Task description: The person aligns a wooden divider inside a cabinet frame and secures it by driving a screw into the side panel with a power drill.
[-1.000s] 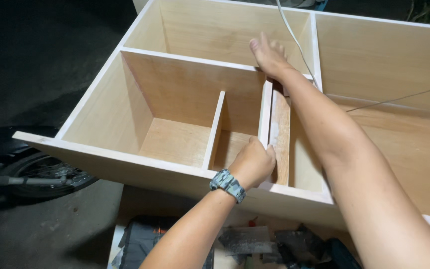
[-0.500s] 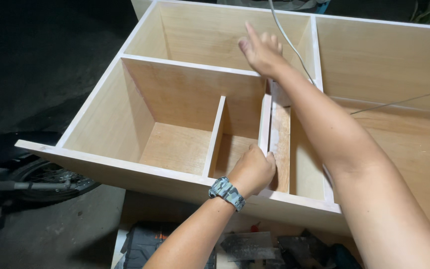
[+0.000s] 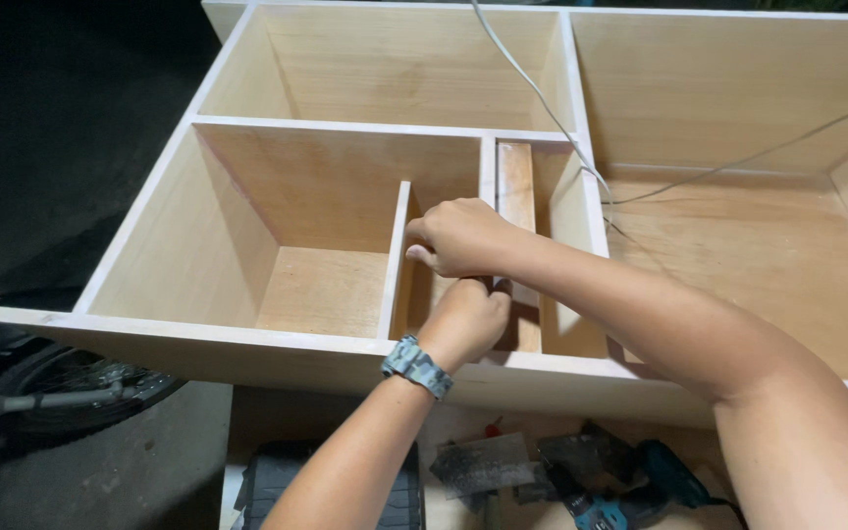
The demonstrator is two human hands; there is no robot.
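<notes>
My right hand has come back from the cabinet's far shelf, joining my left hand, both grips pinching the loose divider panel.

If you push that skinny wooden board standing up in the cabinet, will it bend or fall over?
The narrow upright board looks like flat rigid plywood, so it probably stays stiff rather than bending. It stands on a thin edge, so it may tip sideways if loose. Both the left hand and right hand are at it, perhaps steadying it.

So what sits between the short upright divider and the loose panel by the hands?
In the head view, both hands: the right hand above, the left hand below, over the narrow compartment between divider and panel.
</notes>
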